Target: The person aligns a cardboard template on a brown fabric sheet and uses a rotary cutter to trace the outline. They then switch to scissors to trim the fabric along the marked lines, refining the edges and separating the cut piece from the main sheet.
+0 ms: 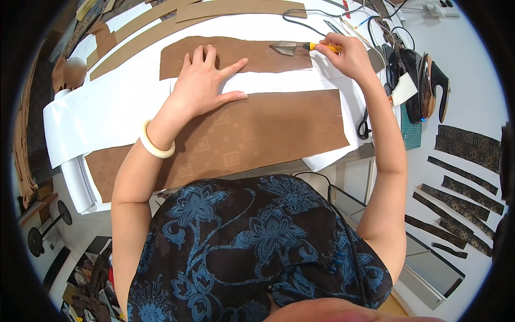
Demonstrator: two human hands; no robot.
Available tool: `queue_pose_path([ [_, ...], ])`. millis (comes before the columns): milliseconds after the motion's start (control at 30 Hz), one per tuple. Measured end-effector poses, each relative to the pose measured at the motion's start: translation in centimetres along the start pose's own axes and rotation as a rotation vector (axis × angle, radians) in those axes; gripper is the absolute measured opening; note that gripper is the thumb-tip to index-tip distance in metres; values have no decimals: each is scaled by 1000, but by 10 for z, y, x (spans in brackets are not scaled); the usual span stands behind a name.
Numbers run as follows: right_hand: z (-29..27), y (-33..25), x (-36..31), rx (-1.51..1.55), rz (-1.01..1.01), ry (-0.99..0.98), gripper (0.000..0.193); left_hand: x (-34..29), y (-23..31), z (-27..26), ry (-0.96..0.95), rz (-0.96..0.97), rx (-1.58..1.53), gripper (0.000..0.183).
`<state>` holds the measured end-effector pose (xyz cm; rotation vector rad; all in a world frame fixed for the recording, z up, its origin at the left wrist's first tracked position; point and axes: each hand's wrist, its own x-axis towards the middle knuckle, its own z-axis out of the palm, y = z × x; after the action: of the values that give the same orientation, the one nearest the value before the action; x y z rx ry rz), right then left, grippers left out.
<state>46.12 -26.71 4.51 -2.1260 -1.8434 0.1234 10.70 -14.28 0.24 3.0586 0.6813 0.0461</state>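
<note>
My left hand lies with its fingers spread on the upper brown fabric piece, its thumb reaching over the white gap to the edge of a larger brown piece nearer me. That larger piece has a faint square pattern. In my right hand is a yellow-handled scraper, gripped by the handle. Its pointed, trowel-shaped metal blade lies over the right end of the upper piece. Whether the blade touches the cloth I cannot tell.
White sheeting covers the table. Long brown strips lie at the far side. To the right are black-handled scissors, an iron, cables and a green cutting mat. Dark patterned strips lie farther right.
</note>
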Motion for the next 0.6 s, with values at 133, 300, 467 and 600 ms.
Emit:
queue_pose_path([
  [133, 1, 2, -4, -21, 31, 22, 34, 1, 1, -6, -67, -14, 17, 77],
  [300, 0, -6, -7, -28, 44, 20, 32, -3, -2, 6, 45, 2, 12, 86],
  [467, 9, -32, -12, 29, -56, 58, 26, -4, -4, 6, 39, -14, 1, 88],
  [600, 13, -44, -11, 29, -92, 82, 24, -6, -3, 7, 50, -36, 17, 88],
])
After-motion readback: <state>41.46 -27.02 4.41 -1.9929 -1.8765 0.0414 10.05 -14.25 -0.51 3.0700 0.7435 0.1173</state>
